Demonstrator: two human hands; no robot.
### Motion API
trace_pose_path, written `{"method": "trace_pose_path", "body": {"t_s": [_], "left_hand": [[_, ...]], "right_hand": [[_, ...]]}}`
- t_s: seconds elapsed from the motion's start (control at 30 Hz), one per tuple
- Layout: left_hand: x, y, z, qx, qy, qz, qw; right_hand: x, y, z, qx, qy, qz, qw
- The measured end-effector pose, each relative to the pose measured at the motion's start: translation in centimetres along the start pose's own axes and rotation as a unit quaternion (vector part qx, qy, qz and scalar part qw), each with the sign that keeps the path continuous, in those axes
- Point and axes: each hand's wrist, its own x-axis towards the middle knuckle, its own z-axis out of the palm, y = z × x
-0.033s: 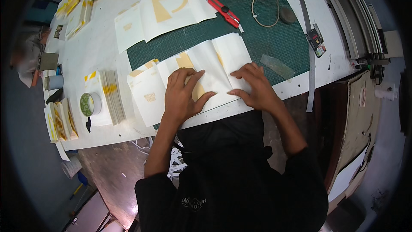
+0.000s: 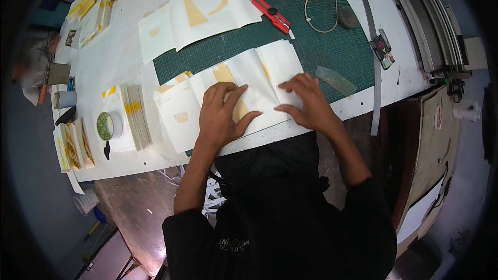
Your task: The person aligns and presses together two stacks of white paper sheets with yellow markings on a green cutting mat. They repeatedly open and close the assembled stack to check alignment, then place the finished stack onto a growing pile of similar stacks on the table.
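Observation:
A white folded paper sheet with pale yellow print (image 2: 262,80) lies opened out in front of me, a raised crease running down it. My left hand (image 2: 224,111) rests on its middle, thumb and fingers apart. On the right-hand panel my right hand (image 2: 306,102) presses with its fingertips, thumb also spread away from the fingers. Neither hand grips anything. A cover panel (image 2: 179,116) with small yellow lettering extends to the left of the sheet. Beneath the papers is a green cutting mat (image 2: 342,52).
Beyond lies a second printed sheet (image 2: 207,10) with a red utility knife (image 2: 270,13) beside it. Left of me are a stack of booklets (image 2: 135,114) and a round tape roll (image 2: 109,126). A clear strip (image 2: 336,80) and a metal ruler (image 2: 377,98) lie at right.

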Motion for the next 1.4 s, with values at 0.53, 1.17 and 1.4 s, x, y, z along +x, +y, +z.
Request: {"method": "trace_pose_path", "body": {"t_s": [0.53,1.17,1.4], "left_hand": [[0.2,0.1,-0.1,-0.001,-0.024,-0.01,1.0],[0.0,-0.1,0.0,-0.006,-0.015,0.001,1.0],[0.3,0.2,-0.1,0.014,-0.004,0.013,1.0]], "right_hand": [[7.4,0.9,1.1,0.031,0.129,0.072,0.989],[4.2,-0.2,2.2,-0.114,0.091,0.025,0.989],[14.1,1.6,2.7,-0.192,0.18,0.009,0.965]]}}
